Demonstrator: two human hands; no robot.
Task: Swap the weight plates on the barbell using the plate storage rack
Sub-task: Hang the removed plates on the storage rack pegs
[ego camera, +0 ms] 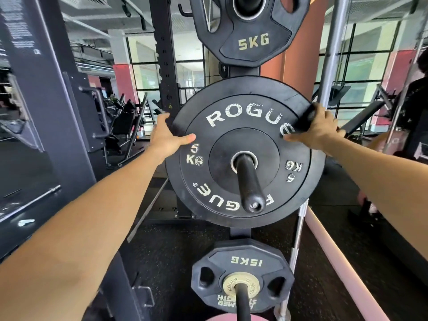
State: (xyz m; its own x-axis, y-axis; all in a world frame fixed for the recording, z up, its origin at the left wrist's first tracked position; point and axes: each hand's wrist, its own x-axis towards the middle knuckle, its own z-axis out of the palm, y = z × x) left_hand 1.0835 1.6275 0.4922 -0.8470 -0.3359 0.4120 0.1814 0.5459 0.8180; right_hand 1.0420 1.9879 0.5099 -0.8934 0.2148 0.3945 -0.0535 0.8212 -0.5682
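Head view, item logged: my left hand (170, 137) and right hand (317, 128) grasp the 5 kg Rogue plate (243, 126) at frame centre, seated on its storage peg (251, 181); I judge the swap unfinished.

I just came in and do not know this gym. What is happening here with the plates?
A person grips the big round 5 kg Rogue plate with both hands: left hand on its left rim, right hand on its upper right rim. The plate sits on the middle storage peg of the rack. A smaller 5 kg plate hangs above, a 15 kg plate below.
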